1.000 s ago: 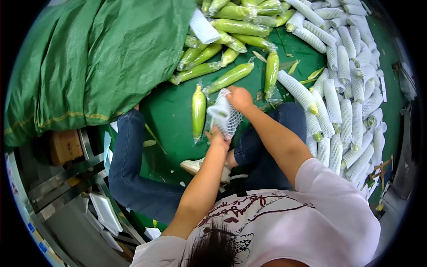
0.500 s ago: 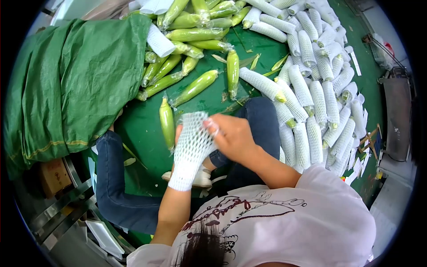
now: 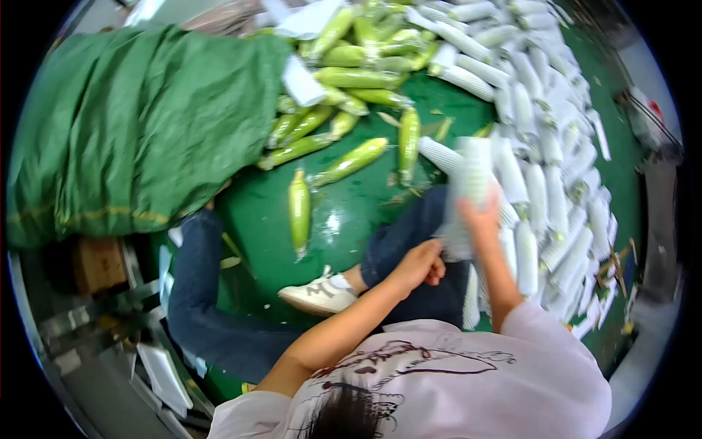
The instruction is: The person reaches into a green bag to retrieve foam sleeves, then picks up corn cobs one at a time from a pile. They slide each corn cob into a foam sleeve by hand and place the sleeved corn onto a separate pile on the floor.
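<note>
A foam-netted corn cob, smeared by motion, stands nearly upright in my right hand, whose fingers are wrapped round it. White netting covers the cob, with a green tint showing through. My left hand is beside the lower end of the netting, above my right knee. Its fingers are curled in, and I see nothing in them. On the green floor ahead lie loose film-wrapped corn cobs: one points toward me, another lies slanted, and a third is farther right.
A pile of netted corn cobs spreads along the right side. Several film-wrapped cobs are heaped at the back, by a green sack on the left. A cardboard box sits under the sack. My shoe rests on the floor.
The foam net that was round my left hand and wrist is now on a cob in my right hand. Both hands have moved right, toward the netted pile. The view has shifted too.
</note>
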Action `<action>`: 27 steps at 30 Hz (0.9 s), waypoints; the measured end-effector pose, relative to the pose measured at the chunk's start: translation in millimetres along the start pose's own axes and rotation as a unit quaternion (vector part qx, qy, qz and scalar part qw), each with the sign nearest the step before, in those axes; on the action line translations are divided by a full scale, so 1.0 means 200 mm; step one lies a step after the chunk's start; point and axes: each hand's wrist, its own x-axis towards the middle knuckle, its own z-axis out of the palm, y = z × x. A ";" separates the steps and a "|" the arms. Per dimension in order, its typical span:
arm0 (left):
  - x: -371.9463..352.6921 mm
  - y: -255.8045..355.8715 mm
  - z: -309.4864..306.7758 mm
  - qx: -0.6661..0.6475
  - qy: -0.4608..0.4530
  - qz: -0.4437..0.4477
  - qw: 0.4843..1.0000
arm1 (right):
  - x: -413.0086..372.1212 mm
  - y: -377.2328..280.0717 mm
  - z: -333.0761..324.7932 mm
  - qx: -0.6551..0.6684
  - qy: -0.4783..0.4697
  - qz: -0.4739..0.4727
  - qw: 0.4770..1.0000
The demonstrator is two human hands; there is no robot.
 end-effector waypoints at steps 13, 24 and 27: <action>-0.15 0.24 -0.74 -0.126 0.332 0.191 0.915 | 0.25 0.09 0.22 -0.076 0.062 -0.138 0.986; -0.39 0.41 -0.55 0.350 0.438 0.444 0.700 | 0.94 -0.92 1.52 0.201 -0.032 -0.445 0.872; -0.51 0.54 -0.59 0.497 0.505 0.492 0.506 | 0.47 -1.01 1.15 0.253 -0.277 -0.374 0.848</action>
